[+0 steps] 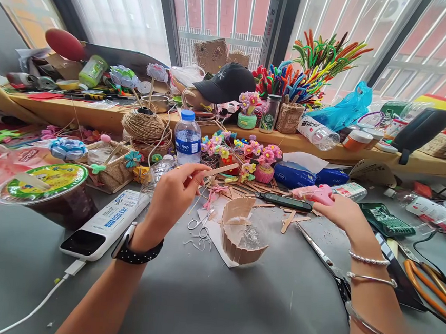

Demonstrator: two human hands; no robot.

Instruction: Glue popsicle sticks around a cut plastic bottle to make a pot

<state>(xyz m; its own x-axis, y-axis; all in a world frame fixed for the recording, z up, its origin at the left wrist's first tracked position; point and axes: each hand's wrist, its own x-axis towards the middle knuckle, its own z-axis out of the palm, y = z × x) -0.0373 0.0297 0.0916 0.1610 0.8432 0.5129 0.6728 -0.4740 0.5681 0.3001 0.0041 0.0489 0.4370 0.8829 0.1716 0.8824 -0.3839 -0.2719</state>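
My left hand [174, 191] pinches one end of a flat wooden craft stick [219, 170], held up above the table. My right hand [338, 209] is wrapped round a pink glue gun [313, 193] at the right, its nozzle pointing left towards the stick. Between the hands, on a sheet of white paper, stands a small curved wall of wooden sticks [239, 230] with a clear blob of glue inside. Small scissors [200, 223] lie to its left. More loose sticks [288, 221] lie behind it.
A white power bank [104, 224] with a cable lies left, next to a bowl with a printed lid [44, 184]. A water bottle [187, 138], twine ball [143, 124], pipe-cleaner flowers [254, 156] and a black knife [284, 201] sit behind. Large scissors [326, 260] and orange-handled pliers [429, 289] lie right.
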